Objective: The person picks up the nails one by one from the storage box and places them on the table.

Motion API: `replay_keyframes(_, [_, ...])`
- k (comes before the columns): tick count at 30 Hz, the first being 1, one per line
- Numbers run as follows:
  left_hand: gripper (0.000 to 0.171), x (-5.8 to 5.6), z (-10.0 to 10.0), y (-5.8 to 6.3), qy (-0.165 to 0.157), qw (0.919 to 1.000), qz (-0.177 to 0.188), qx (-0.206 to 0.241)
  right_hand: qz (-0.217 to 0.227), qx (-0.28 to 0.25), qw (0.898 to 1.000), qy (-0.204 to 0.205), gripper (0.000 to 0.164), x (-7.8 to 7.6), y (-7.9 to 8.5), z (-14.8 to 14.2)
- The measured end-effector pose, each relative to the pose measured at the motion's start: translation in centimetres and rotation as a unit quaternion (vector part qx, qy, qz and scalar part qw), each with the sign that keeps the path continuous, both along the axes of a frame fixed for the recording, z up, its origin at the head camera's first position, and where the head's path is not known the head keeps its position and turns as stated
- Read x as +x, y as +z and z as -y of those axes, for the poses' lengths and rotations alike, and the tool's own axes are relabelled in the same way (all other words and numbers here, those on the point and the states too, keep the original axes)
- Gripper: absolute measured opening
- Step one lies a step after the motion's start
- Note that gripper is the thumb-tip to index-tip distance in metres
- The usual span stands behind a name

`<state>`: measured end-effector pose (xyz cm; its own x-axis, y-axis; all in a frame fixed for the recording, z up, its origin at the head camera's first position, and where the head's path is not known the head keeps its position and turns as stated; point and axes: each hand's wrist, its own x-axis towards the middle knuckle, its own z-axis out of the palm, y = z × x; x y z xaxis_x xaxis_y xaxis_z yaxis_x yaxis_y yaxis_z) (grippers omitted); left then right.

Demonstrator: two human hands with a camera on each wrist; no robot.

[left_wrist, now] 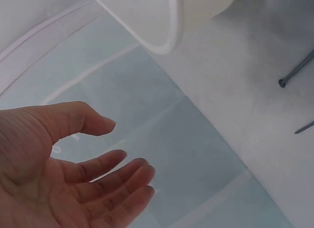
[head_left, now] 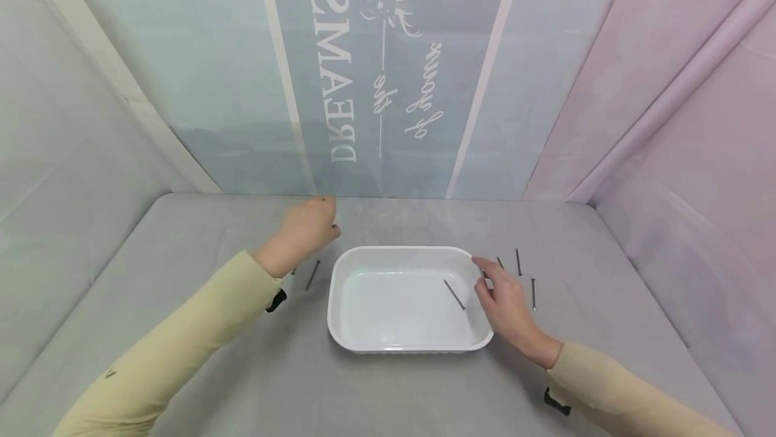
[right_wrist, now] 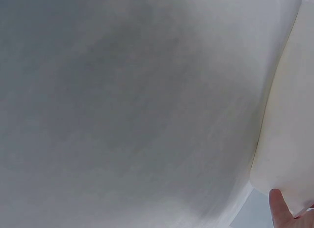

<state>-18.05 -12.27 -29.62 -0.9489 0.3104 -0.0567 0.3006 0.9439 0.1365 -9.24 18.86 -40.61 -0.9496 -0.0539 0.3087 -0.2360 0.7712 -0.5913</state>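
A white rectangular dish (head_left: 400, 349) stands on the table with one dark nail (head_left: 455, 294) lying inside. My left hand (head_left: 306, 231) is raised beyond the dish's far left corner. In the left wrist view its thumb and fingers are apart, loosely bent, with nothing between them. My right hand (head_left: 506, 299) is at the dish's right rim, thumb and forefinger spread; in the right wrist view a fingertip (right_wrist: 275, 196) overlaps the dish's outer wall (right_wrist: 289, 120). A short dark bit shows between thumb and forefinger; I cannot tell whether the hand holds it.
Right of the dish lie several loose nails, one (head_left: 518, 262) farther back and another (head_left: 533, 294) nearer. On the left, a nail (head_left: 312, 275) lies by the dish, beside another partly hidden by the left wrist. A printed cloth (head_left: 388, 87) hangs behind the grey table (head_left: 388, 396).
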Motion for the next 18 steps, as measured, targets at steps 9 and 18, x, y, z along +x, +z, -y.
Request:
replay_keyframes(9, [0.016,0.1,-1.3,0.2,-0.039,0.9975,-0.059,0.011,-0.008,-0.003,1.0,0.003,0.036,0.1,-0.1,0.0])
replay_keyframes(18, [0.013,0.6,-2.6,0.3,-0.072,0.9935,-0.088,0.007,-0.012,0.002,1.0,0.002,0.036,0.2,-0.1,0.1])
